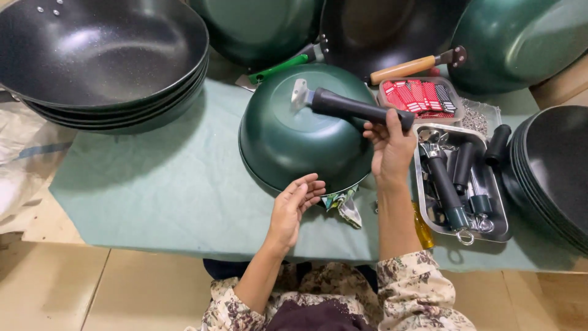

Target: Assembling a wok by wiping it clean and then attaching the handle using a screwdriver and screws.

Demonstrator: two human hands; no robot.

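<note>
An upturned green wok (288, 132) sits dome-up near the middle of the bench (153, 190), closer to its near edge. The right hand (390, 147) is closed around the end of a black handle (355, 109) whose metal bracket rests on the dome. The left hand (295, 205) lies open, fingers together, against the wok's near rim.

The dome looks slick, so I judge the bracket could skid across it if the right hand twists or lets up, scratching the coating. With only the flat palm steadying it, the wok might rock or slide toward the near edge. A metal tray (499, 211) of spare handles lies just beside the right forearm; a stray elbow could knock it.
</note>
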